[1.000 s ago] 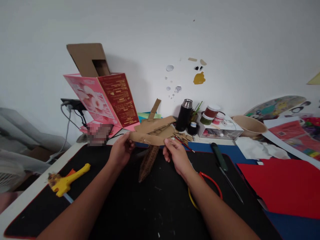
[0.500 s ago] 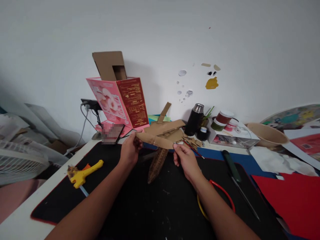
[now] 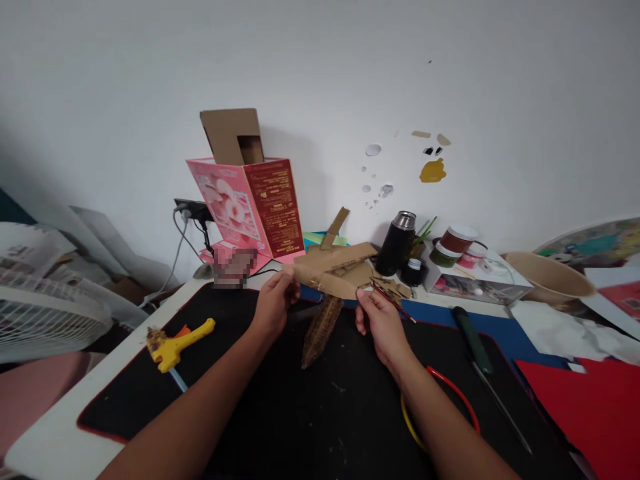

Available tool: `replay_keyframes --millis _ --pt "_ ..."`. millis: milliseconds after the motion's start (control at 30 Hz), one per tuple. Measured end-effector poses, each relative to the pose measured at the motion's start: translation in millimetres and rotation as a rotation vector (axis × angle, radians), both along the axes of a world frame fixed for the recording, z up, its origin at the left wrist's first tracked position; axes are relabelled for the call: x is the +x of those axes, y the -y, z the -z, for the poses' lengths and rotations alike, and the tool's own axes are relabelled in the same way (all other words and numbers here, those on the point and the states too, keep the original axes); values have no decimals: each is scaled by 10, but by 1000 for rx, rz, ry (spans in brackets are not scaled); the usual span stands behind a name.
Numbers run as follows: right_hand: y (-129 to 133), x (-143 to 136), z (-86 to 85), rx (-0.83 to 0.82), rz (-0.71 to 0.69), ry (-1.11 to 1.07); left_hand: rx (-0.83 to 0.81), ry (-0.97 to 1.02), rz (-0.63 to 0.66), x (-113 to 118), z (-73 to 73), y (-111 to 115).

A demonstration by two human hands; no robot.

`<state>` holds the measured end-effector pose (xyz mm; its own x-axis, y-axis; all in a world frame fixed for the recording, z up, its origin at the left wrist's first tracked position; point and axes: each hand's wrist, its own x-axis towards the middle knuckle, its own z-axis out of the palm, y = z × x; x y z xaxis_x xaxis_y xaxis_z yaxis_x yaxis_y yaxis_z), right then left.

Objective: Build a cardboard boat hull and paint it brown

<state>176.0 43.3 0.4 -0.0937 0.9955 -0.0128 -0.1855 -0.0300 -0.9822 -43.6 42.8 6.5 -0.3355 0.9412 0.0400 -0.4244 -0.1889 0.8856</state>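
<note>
Between my two hands a long, narrow piece of cardboard (image 3: 325, 283) with pointed ends is held up above the back of the black mat (image 3: 280, 420). My left hand (image 3: 274, 303) pinches its left end. At its right tip the fingers of my right hand (image 3: 379, 320) are closed. Below it, a brown blade-shaped cardboard piece (image 3: 323, 331) lies on the mat, its upper end hidden behind the held piece. More cut cardboard (image 3: 350, 253) is heaped just behind.
A yellow glue gun (image 3: 180, 343) lies left on the mat. To the right are a green-handled knife (image 3: 473, 340) and red-and-yellow scissor handles (image 3: 457, 393) partly under my forearm. A black flask (image 3: 396, 244), paint jars (image 3: 457, 238) and a pink box (image 3: 233, 207) stand along the wall.
The whole view has shifted slightly, so everything appears a little further right. Both hands keep their hold on the cardboard piece, which has barely changed its tilt.
</note>
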Motion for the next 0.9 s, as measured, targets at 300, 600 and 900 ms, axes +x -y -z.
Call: replay_keyframes --millis 300,600,900 --pt "-6 8 -60 -18 2 -182 -37 -50 25 2 -18 24" --pt "42 -74 -39 -17 -72 -127 -139 -214 401 189 -42 165" --pt "28 -77 -19 -53 -75 -161 -6 -506 501 132 -59 198"
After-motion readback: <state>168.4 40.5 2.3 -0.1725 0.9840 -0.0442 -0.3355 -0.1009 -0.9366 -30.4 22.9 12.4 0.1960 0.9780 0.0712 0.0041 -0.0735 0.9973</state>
